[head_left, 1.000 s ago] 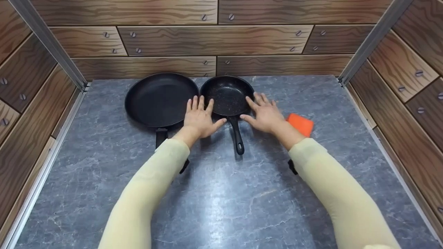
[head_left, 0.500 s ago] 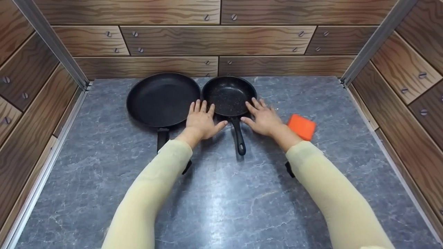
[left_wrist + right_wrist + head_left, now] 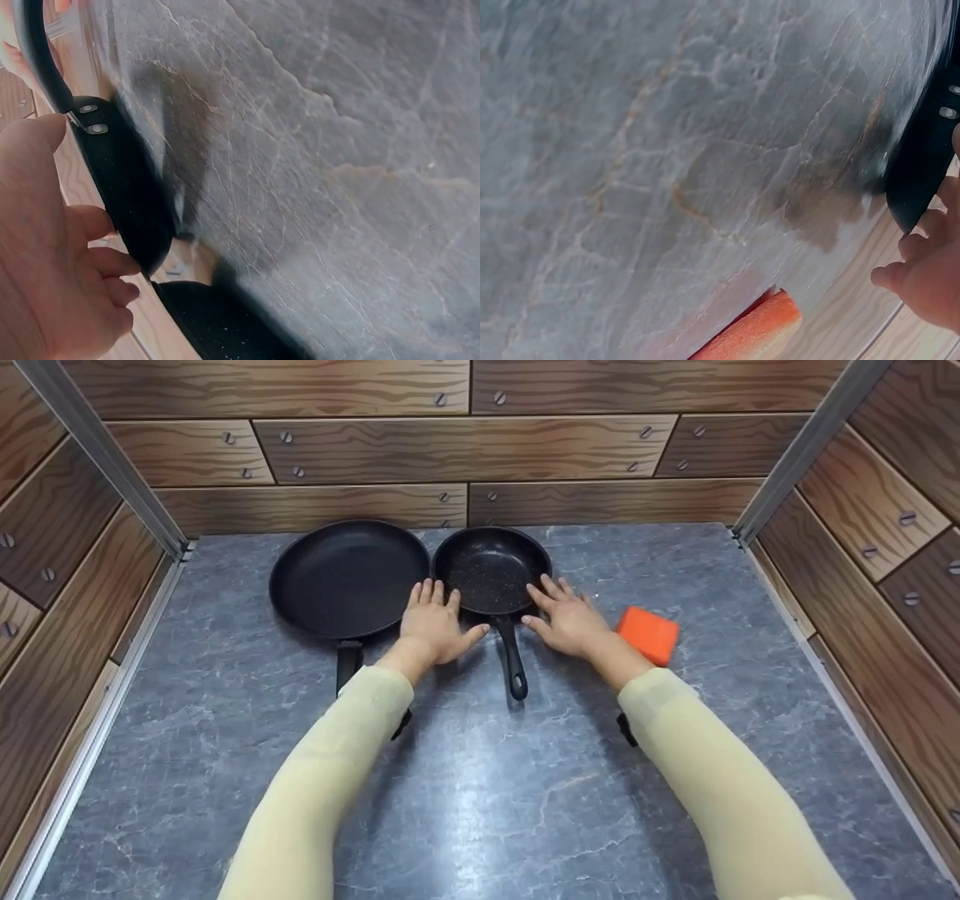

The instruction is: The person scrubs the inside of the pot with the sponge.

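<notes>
A small black frying pan (image 3: 491,574) with a speckled inside lies at the back middle, its handle (image 3: 513,660) toward me. Left of it, rim close to rim, is a larger black frying pan (image 3: 349,581). My left hand (image 3: 433,628) is spread palm down, fingertips over the spot where the two rims meet and thumb near the small pan's handle. On the other side my right hand (image 3: 570,622) is spread as well, fingers at the small pan's right rim. In the left wrist view, fingertips (image 3: 124,262) sit right at the small pan's edge.
An orange sponge-like block (image 3: 649,634) lies beside my right wrist, partly behind the forearm. The grey marbled tabletop (image 3: 480,795) is bounded by wood-patterned walls (image 3: 465,450) at the back and sides. My left sleeve overlaps the larger pan's handle (image 3: 348,664).
Both hands have drawn slightly toward me, and the right fingers have come in over the small pan's rim. The pans and orange block stay in place; the view shifts a little.
</notes>
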Motion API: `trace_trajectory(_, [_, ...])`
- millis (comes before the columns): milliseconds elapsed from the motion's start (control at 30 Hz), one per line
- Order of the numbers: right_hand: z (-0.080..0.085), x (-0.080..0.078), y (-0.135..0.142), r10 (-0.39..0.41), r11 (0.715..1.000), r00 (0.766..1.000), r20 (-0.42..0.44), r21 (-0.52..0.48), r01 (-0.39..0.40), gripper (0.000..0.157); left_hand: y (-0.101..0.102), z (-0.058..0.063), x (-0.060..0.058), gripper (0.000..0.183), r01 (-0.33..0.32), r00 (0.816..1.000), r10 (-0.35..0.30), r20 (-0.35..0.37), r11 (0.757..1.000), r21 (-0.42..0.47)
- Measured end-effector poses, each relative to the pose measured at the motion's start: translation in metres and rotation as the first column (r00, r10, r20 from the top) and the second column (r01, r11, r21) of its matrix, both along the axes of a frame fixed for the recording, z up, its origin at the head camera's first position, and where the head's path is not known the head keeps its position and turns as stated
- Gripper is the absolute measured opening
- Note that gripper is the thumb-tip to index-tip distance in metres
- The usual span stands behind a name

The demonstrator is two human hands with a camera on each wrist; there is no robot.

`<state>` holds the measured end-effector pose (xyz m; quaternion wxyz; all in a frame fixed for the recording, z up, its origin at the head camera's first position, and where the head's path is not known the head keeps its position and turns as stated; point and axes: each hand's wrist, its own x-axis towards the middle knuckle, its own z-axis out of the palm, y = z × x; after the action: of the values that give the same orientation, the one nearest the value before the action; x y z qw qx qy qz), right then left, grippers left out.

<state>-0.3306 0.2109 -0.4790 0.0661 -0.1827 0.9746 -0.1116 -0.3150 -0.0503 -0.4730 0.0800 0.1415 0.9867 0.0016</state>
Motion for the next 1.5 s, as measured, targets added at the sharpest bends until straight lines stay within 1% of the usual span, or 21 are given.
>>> trace_trajectory(133, [-0.002,0.003,0.000,0.010,1.000,1.000,-0.019,0.006,-0.010,0.070,-0.001,-0.002,0.003,0.099,0.007,1.000,-0.007,-0.010,1.000,0.007])
trace_trajectory(467, [-0.007,0.017,0.000,0.002,1.000,1.000,-0.023,0.002,-0.002,0.070,-0.001,-0.006,0.015,0.101,0.030,0.999,-0.030,-0.019,0.999,-0.010])
trace_trajectory(867, [-0.014,0.035,-0.001,0.016,1.000,0.999,-0.031,0.010,-0.016,0.071,-0.005,-0.008,0.029,0.101,0.043,0.999,-0.043,0.002,0.999,-0.009])
trace_trajectory(1033, [-0.014,0.040,0.001,0.026,1.000,0.999,-0.042,0.012,-0.025,0.071,-0.006,-0.008,0.035,0.101,0.049,0.999,-0.049,-0.016,0.999,-0.003])
trace_trajectory(1233, [-0.014,0.047,0.004,0.039,0.999,0.998,-0.047,0.020,-0.038,0.072,-0.007,-0.004,0.042,0.101,0.062,0.998,-0.062,-0.025,0.998,0.014])
trace_trajectory(1500, [-0.017,0.060,0.006,0.064,0.998,0.995,-0.080,0.010,-0.064,0.072,-0.008,-0.003,0.055,0.102,0.079,0.997,-0.079,-0.027,0.997,-0.001])
